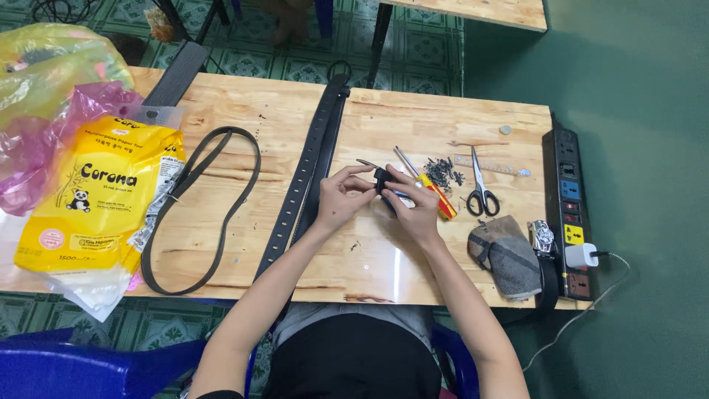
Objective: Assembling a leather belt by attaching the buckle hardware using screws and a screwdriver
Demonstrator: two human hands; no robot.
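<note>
- Two hands worked together near the middle of the surface (221,96): the left hand (341,198) and the right hand (415,207) both pinched one small black piece (381,179) between their fingertips, held just above the wood.
- The piece was too small to tell which way it pointed.
- Two black belts lay on the surface: one long belt (304,177) with a row of holes ran from the far edge to the near edge, slightly slanted; one looped belt (199,214) curled left of it.
- One pair of scissors (480,188) lay toward the right edge, tips pointing to the far edge.
- One yellow paper pack (92,199) sat at the left edge.
- One black power strip (570,207) lined the right edge.
</note>
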